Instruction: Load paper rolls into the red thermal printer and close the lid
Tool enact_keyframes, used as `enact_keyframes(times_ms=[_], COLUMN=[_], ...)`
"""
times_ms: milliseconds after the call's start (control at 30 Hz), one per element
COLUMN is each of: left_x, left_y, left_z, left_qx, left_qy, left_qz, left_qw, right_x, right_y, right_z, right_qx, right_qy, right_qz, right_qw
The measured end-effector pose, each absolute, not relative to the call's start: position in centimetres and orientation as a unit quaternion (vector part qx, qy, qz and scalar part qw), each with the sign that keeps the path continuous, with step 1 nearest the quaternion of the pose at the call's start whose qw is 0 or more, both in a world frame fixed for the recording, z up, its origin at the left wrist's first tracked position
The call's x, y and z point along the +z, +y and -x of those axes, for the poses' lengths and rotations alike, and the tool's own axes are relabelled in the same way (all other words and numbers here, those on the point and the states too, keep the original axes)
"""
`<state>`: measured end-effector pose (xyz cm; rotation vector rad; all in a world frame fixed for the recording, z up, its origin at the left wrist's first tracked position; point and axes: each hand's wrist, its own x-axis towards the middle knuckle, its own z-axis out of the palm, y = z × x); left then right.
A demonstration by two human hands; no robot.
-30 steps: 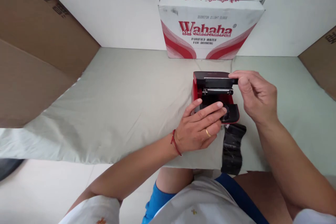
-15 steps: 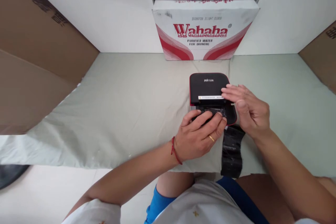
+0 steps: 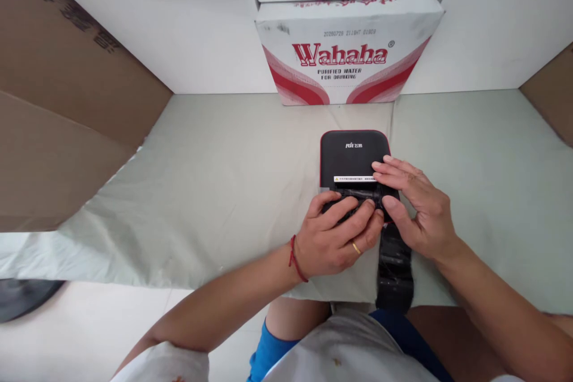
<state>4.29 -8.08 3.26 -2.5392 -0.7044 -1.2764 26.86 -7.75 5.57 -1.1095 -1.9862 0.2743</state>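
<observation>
A black device with red edging [image 3: 349, 158] sits on the pale green cloth [image 3: 215, 167], right of centre, under both hands, with a dark slot near its front edge. On its black top is a small white logo [image 3: 353, 145]: Latin letters that look like "FEJE", then characters too small to read. Below that runs a white label [image 3: 353, 179] with a yellow warning triangle at its left end and a line of tiny print, illegible here. The left hand [image 3: 342, 230] arches over the device's front, fingers bent and slightly apart, fingertips at the slot; whether they pinch anything I cannot tell. It wears a gold ring [image 3: 356, 248], with a red cord bracelet [image 3: 293, 259] at the wrist. The right hand [image 3: 414, 206] lies along the device's right side, fingers straight and close together on the top, thumb held apart beside the left fingertips. A glossy black strip [image 3: 394, 271] extends from the device's front to the cloth's near edge. Behind stands a white and red carton [image 3: 344, 92] reading "Wahaha®", "PURIFIED WATER FOR DRINKING", under a blurry printed number code; at left, a brown cardboard box [image 3: 58, 113] bears large dark characters
</observation>
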Motion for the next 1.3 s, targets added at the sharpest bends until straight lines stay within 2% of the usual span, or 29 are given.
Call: enact_keyframes(times_ms=[100, 267, 367, 533, 867, 1000, 1167, 1300], left_x=[3.0, 2.8, 2.3, 1.0, 0.3, -0.4, -0.4, 0.0], left_y=[-8.0, -7.2, -6.1, -4.5, -3.3, -3.1, -1.9, -0.8], left_z=[-4.2, -3.3, -2.2, -0.7, -0.8, -1.0, 0.2, 0.8], left_qx=[-0.449, -0.554, -0.597, -0.582, -0.584, -0.608, -0.514, -0.454], left_qy=[-0.230, -0.213, -0.257, -0.340, -0.298, -0.299, -0.293, -0.259], left_qz=[0.859, 0.805, 0.757, 0.717, 0.724, 0.650, 0.574, 0.567], left_qw=[0.089, 0.002, -0.066, -0.176, -0.215, -0.345, -0.566, -0.637], right_x=[5.9, 5.4, 5.1, 5.1, 5.1, 5.1, 5.3, 5.3], right_y=[-7.9, -8.1, -8.2, -8.1, -8.3, -8.8, -9.1, -9.1], right_z=[-26.2, -25.6, -25.6, -25.6, -25.5, -25.8, -26.0, -25.9], right_qx=[0.115, 0.113, 0.118, 0.121, 0.109, 0.039, 0.005, 0.009], right_qy=[-0.787, -0.796, -0.792, -0.788, -0.791, -0.800, -0.828, -0.828], right_qz=[0.447, 0.442, 0.446, 0.443, 0.436, 0.397, 0.323, 0.315], right_qw=[0.409, 0.398, 0.400, 0.409, 0.415, 0.448, 0.459, 0.463])
